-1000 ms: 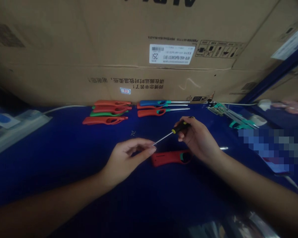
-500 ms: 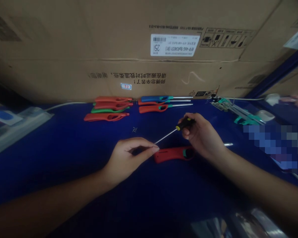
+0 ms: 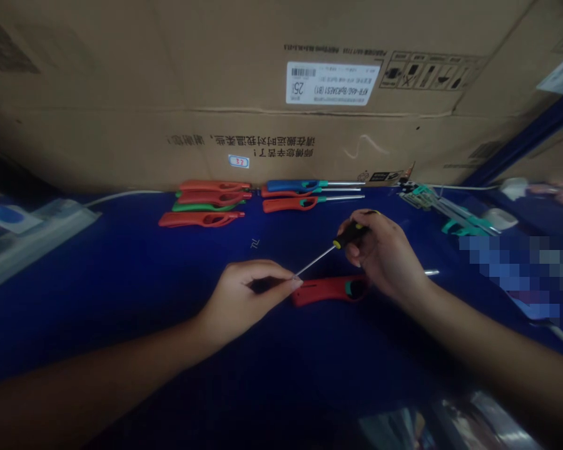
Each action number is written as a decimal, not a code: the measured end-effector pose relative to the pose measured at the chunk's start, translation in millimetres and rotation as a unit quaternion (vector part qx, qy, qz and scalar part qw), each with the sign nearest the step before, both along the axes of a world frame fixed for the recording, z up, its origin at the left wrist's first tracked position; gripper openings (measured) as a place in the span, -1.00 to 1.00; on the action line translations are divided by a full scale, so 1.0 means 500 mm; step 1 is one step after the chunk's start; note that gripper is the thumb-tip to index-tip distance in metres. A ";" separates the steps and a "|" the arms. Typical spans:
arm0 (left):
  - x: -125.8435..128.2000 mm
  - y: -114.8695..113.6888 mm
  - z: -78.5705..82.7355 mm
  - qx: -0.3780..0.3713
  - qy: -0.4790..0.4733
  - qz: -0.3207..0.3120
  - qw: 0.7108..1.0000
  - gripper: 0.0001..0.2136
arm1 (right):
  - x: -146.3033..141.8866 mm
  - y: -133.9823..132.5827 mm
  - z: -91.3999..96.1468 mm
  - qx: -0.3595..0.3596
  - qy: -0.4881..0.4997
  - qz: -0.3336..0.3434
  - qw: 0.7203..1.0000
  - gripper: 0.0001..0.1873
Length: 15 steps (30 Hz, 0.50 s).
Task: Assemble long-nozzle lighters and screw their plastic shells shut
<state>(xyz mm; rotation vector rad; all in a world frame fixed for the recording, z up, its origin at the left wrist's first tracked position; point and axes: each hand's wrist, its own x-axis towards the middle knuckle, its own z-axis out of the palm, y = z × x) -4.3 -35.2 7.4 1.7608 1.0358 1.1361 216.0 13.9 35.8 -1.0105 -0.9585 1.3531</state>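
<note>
My right hand [image 3: 387,256] is closed around the black and yellow handle of a screwdriver [image 3: 351,234], its metal shaft slanting down to the left. At the tip of that shaft, the thumb and forefinger of my left hand [image 3: 248,294] are pinched together; whatever tiny thing they hold is too small to make out. Just below the shaft a red gas lighter [image 3: 321,290] with a teal trigger lies on the blue surface. My right hand covers part of it, and its metal tip shows past the wrist. Several tiny screws [image 3: 254,243] lie beyond my left hand.
Red and green lighter shells [image 3: 194,219] lie at the back left, beside lighters with metal rods [image 3: 288,204]. Teal lighter parts [image 3: 464,225] are heaped at the right. A cardboard box [image 3: 244,75] walls off the back. Plastic bags [image 3: 42,240] lie at the left and front right.
Almost nothing differs. Both hands and the screwdriver have shifted very slightly to the right, with the tip still at my left fingertips.
</note>
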 end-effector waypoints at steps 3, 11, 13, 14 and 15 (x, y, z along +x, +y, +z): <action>0.001 0.000 0.000 0.002 0.015 -0.008 1.000 -0.95 | 0.005 0.000 0.012 0.061 -0.028 0.010 0.998 -0.81; 0.003 0.001 -0.003 0.027 0.033 -0.045 0.998 -0.92 | 0.020 -0.008 0.079 0.211 -0.134 0.231 0.940 -0.69; 0.003 0.001 -0.003 0.032 0.035 -0.048 0.998 -0.93 | 0.016 -0.014 0.094 0.242 -0.177 0.237 0.924 -0.65; 0.003 0.000 -0.004 0.036 0.038 -0.049 0.997 -0.93 | 0.013 -0.017 0.100 0.259 -0.194 0.229 0.918 -0.62; 0.003 0.000 -0.004 0.040 0.042 -0.050 0.997 -0.93 | 0.009 -0.020 0.105 0.277 -0.209 0.219 0.912 -0.59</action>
